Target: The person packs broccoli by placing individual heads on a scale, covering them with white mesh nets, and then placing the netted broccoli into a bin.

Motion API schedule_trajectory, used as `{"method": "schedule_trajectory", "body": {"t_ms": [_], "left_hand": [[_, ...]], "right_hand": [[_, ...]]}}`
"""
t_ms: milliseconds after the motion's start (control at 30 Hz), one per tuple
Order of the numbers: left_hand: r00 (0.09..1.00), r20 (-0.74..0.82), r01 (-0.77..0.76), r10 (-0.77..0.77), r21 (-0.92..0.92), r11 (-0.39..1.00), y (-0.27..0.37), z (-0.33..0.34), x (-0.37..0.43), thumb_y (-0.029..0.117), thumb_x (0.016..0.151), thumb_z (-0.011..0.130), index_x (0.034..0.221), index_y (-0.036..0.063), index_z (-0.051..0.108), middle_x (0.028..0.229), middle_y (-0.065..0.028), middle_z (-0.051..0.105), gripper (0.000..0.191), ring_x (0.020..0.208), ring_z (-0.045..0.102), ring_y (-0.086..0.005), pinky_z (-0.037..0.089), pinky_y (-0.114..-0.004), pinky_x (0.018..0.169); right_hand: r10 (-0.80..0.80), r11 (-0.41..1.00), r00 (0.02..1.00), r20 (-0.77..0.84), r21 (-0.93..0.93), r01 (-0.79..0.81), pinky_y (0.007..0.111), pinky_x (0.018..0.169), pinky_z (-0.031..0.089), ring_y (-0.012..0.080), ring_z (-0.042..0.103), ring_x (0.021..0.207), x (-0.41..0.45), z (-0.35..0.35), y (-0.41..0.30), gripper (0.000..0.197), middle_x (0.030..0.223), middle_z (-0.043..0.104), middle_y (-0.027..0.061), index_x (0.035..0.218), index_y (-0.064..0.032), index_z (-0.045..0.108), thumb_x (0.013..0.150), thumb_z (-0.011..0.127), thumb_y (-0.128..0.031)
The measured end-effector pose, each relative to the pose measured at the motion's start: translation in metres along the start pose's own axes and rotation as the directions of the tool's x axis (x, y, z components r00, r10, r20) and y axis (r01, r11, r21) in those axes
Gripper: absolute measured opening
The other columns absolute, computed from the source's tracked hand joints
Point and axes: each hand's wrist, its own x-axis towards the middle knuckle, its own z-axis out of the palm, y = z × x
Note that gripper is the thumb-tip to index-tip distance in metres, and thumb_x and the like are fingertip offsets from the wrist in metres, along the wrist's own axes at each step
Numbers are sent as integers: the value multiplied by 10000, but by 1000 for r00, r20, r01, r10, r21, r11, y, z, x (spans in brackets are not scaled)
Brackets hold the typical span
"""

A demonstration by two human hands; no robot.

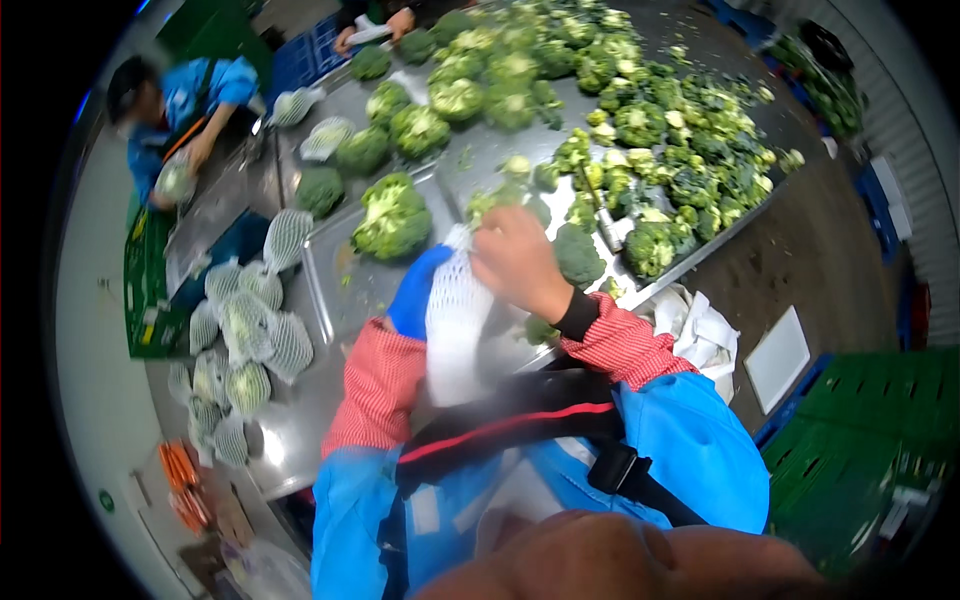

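Observation:
My left hand point(417, 294), in a blue glove, grips a white foam net sleeve point(454, 307) that hangs down in front of my apron. My bare right hand point(519, 256) pinches the sleeve's upper end. Whether anything is inside the sleeve cannot be told. A broccoli head point(393, 216) lies stem side up on the metal table, just beyond my left hand. To the right of my right hand sits a darker broccoli head point(577, 255). A knife point(607, 229) rests among the cut pieces farther right.
Netted broccoli heads point(251, 330) are piled at the left. Trimmings point(697, 157) cover the table's right side, inside its raised metal edge point(697, 251). A co-worker point(191, 105) holds a netted head; another person's hands point(401, 22) hold white netting. Green crates point(847, 427) stand at lower right.

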Motion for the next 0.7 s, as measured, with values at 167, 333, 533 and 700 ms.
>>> {"method": "schedule_trajectory", "body": {"t_ms": [167,333,533,700], "left_hand": [[962,274,119,-24,-336,934,-41,-79,7,270,917,429,1180,38,525,1109,-122,595,364,1015,563,-243,432,-359,905],[982,-179,4,-66,-328,945,-29,-54,-18,276,875,477,1099,5,579,1039,-129,625,367,947,587,-232,467,-357,852],[1000,-7,13,-11,261,965,-14,-51,-56,262,897,534,1300,-32,451,1273,-121,533,506,1147,515,-211,397,-315,991],[963,-262,207,53,857,472,45,-100,-77,295,833,663,1079,28,613,980,-99,641,367,898,576,-175,462,-335,791]], "right_hand": [[124,797,911,393,507,-327,321,692,478,262,581,758,-17,0,-30,179,839,584,74,958,-15,574,802,624,-87],[50,193,612,789,594,-781,307,830,483,147,591,903,-36,25,9,319,1007,623,45,1132,3,546,851,633,-121],[104,-264,526,844,533,-804,314,874,479,187,616,929,-13,28,11,403,1020,644,105,1102,44,558,748,673,-110],[236,264,562,793,504,-822,238,667,456,80,566,777,5,37,34,206,846,613,13,949,10,605,841,584,-165]]}}
